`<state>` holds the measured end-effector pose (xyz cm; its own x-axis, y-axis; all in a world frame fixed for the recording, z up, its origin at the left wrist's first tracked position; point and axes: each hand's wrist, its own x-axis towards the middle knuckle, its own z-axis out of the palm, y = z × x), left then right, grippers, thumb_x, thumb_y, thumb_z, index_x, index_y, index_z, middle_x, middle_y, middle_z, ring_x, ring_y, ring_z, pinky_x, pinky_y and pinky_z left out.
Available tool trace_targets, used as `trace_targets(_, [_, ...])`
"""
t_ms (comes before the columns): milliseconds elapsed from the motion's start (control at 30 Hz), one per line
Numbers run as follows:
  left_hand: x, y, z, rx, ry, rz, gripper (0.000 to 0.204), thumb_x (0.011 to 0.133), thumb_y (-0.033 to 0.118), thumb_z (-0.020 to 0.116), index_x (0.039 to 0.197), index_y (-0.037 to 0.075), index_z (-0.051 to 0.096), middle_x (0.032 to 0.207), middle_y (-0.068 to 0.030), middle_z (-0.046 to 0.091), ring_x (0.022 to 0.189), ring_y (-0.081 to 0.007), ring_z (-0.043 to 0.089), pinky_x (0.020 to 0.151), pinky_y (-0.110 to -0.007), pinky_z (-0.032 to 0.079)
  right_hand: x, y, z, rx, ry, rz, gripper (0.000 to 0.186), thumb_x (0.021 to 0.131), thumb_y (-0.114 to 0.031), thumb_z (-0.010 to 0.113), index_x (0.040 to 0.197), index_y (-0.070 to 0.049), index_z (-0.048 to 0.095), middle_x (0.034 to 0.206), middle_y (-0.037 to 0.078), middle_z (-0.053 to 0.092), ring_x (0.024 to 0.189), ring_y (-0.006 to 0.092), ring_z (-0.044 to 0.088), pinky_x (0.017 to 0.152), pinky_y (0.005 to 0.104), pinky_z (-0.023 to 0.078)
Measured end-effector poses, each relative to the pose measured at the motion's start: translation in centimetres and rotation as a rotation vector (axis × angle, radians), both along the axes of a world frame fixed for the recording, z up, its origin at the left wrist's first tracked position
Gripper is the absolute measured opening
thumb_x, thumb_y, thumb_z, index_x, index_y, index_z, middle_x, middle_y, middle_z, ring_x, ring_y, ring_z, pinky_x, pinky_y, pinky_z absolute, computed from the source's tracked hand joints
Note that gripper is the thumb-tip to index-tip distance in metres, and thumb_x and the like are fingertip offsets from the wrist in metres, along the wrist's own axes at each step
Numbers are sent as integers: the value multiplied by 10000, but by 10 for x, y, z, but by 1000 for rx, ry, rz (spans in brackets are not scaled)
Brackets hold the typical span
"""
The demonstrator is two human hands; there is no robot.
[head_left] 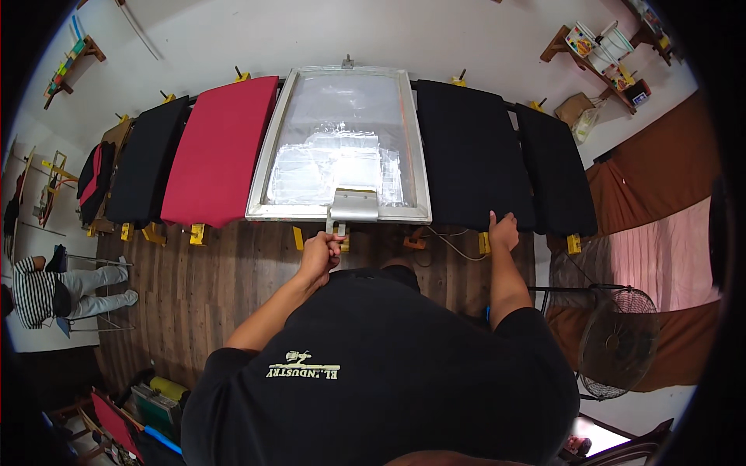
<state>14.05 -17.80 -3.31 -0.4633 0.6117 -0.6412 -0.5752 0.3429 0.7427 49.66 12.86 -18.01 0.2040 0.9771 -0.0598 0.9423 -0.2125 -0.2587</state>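
Observation:
A metal-framed printing screen (263, 171) lies in the middle of the row, with white ink smeared over its mesh. A squeegee with a grey metal holder (354, 206) rests across the screen's near edge. Just below that edge, my left hand (318, 258) is closed at a small metal bracket (330, 227); its fingertips are partly hidden. To the right, a black cloth (475, 155) covers a board. At its near edge my right hand (503, 231) has its fingers bent over the hem, gripping it.
Boards with red cloth (221, 147) and black cloth (148, 159) stand to the left, another black one (553, 167) to the right. Yellow clamps (198, 234) hold them. A standing fan (619, 342) is at the right. A person in a striped top (35, 295) is at the far left.

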Motion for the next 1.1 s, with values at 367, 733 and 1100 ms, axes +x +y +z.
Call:
trace_targets(367, [-2,0,-9,-65,41,-13,327,999,221,451,1013,-7,686,635,-1,521,498,-70,366,452,-226,286,-4,2,8,-32,-31,13,552,970,-542,613,1257,-71,573,1336,138,626,1122,383,674,899,496,571])
trace_targets(733, [-14,0,-36,-145,22,-36,311,973,239,509,979,3,712,631,-1,524,473,-71,364,423,-224,271,-7,8,8,-30,-22,31,593,958,-575,603,1296,-88,580,1323,162,638,1120,406,674,912,513,558])
trace_targets(1100, [-25,-7,-52,-186,-28,-129,280,960,242,543,1016,37,725,661,14,551,496,-63,393,443,-228,287,-10,9,12,-25,-32,41,591,962,-572,597,1283,-77,585,1313,169,644,1103,408,680,910,520,558])
